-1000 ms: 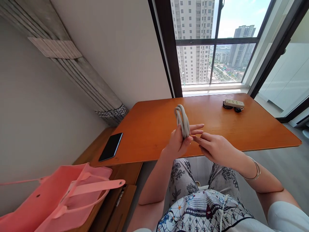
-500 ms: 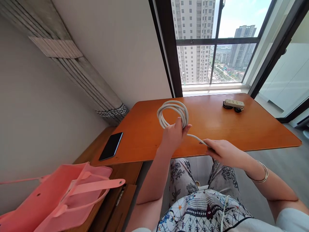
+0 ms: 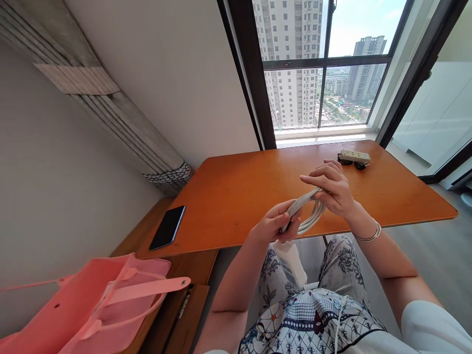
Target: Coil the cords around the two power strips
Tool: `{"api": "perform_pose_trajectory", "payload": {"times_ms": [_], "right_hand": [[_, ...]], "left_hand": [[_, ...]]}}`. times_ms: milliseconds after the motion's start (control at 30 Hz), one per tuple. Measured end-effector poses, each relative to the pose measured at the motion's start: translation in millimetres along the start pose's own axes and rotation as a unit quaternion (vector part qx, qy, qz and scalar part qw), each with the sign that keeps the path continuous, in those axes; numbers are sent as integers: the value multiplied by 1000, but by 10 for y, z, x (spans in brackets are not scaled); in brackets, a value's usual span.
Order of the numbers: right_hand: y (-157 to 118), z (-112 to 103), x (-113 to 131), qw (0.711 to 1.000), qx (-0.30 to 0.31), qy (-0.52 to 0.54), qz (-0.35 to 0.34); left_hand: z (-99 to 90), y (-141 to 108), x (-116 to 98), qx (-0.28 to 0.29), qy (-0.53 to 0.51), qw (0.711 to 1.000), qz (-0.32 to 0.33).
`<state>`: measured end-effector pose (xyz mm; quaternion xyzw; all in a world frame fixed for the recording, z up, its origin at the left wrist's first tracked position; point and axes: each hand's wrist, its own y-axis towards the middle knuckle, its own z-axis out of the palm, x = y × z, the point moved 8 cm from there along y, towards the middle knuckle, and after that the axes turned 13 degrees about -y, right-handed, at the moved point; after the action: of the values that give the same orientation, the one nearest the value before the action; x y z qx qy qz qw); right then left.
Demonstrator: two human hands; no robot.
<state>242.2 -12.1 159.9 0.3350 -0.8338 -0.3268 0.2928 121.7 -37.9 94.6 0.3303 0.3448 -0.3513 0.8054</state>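
Observation:
A white cable [image 3: 313,216], wound into a coil of several loops, is held up between my hands over the table's front edge. My left hand [image 3: 278,221] is closed around the coil's left side. At the upper right of the coil, my right hand [image 3: 332,187] pinches the cable between thumb and fingers, its other fingers stretched out. Part of the coil is hidden behind my left fingers. Below my left hand, a pale cream object [image 3: 291,260] shows over my lap; I cannot make out what it is.
On the brown table [image 3: 236,182], a black phone [image 3: 167,228] lies at the left edge. A power strip [image 3: 354,156] with a black cord sits at the back right. An open pink bag [image 3: 121,300] stands on a lower wooden surface at the left. A window is behind the table.
The coil has come down towards me and tilted. My right hand has moved up from the cable's loose end to the coil's upper right. My left hand has lowered with the coil.

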Motion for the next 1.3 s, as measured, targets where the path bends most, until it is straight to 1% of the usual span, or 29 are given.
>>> {"api": "perform_pose_trajectory", "payload": {"times_ms": [33, 100, 167, 267, 333, 433, 467, 533, 600, 700, 767, 800, 833, 900, 967, 1033, 1167, 1233, 1300], "right_hand": [[-1, 71, -1, 998, 9, 63, -2], [-30, 207, -9, 984, 32, 174, 13], [-94, 325, -41, 969, 50, 234, 53], [-223, 427, -113, 960, 45, 250, 118], [-301, 457, -163, 964, 37, 217, 150], [-376, 473, -199, 973, 35, 153, 171], [-392, 490, -194, 972, 44, 157, 172], [-422, 545, -180, 958, 72, 209, 182], [-461, 611, -176, 927, 97, 292, 212], [-523, 689, -181, 855, 102, 427, 276], [-553, 728, -176, 806, 93, 498, 307], [-564, 747, -170, 786, 90, 523, 317], [-573, 763, -162, 771, 88, 541, 325], [-584, 784, -151, 753, 83, 561, 334], [-594, 804, -143, 748, 83, 564, 341], [-613, 822, -153, 749, 84, 554, 352], [-656, 853, -186, 755, 97, 535, 366], [-680, 876, -198, 752, 113, 538, 365], [-695, 878, -227, 755, 114, 538, 359]], "left_hand": [[-33, -4, 15, -2, -28, 1000, 9], [-93, -12, 47, -8, -79, 997, 16], [-137, -13, 57, -14, -123, 992, 22], [-192, 5, 17, -32, -169, 984, 46], [-231, 25, -32, -52, -176, 981, 67], [-279, 47, -102, -80, -173, 977, 95], [-286, 52, -112, -84, -173, 976, 98], [-298, 59, -96, -94, -169, 977, 87], [-329, 56, -70, -112, -162, 978, 74], [-385, 51, -79, -133, -152, 977, 66], [-392, 58, -107, -132, -146, 978, 62], [-381, 64, -118, -127, -142, 980, 58], [-365, 68, -127, -122, -139, 981, 55], [-327, 73, -134, -115, -131, 983, 50], [-294, 75, -122, -114, -121, 985, 42], [-291, 74, -98, -123, -114, 985, 33], [-345, 75, -56, -146, -128, 981, 21], [-373, 78, -44, -150, -142, 978, 17], [-400, 80, -36, -153, -146, 977, 11]]}}
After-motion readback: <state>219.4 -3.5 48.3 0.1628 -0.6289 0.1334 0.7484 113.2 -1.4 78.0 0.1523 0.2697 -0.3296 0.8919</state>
